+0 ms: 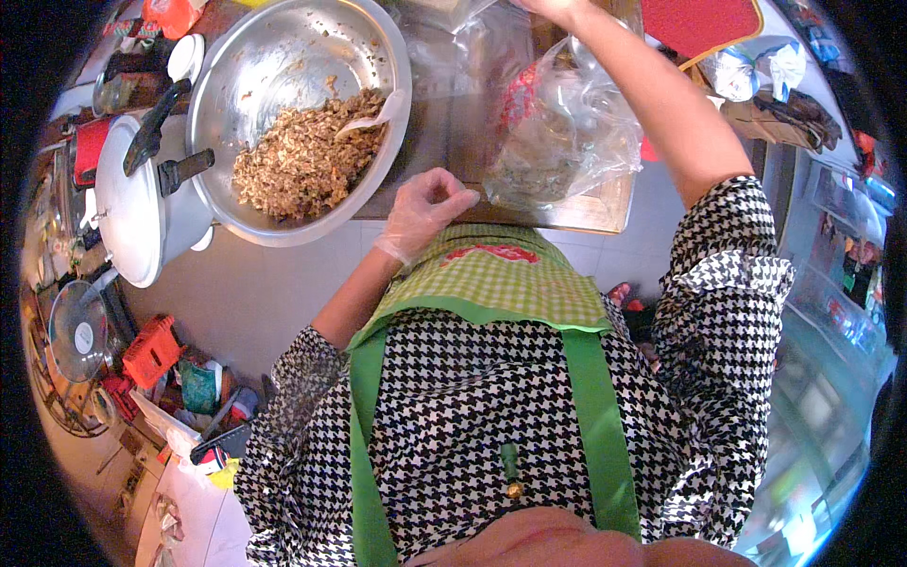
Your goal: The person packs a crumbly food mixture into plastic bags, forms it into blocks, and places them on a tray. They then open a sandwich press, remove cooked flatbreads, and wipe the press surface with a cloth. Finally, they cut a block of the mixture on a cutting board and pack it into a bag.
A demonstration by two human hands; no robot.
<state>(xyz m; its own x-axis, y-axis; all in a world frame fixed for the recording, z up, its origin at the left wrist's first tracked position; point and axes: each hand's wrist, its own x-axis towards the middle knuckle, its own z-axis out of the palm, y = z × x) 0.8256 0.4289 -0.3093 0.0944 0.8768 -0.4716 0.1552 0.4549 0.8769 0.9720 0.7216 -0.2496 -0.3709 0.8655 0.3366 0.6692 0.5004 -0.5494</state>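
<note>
My left hand (425, 210), in a thin clear plastic glove, hovers at the table's near edge. Its fingers curl toward the thumb, with nothing visible between them. Just left of it is a large steel bowl (274, 80), tilted in view, holding a heaped brown crumbly mixture (307, 161). A whitish spoon (378, 115) rests in that mixture by the bowl's right side. My right hand (548, 8) reaches to the far edge of the view, where its fingers are cut off. Below that forearm, a crumpled clear plastic bag (557, 132) lies on the wooden table (435, 113).
A pressure cooker (132, 203) with black handles stands against the bowl's left. Far right are a red mat (704, 28) with a yellow edge and a white-and-blue plastic bag (756, 66). An orange basket (151, 350) and a fan (80, 331) are at lower left.
</note>
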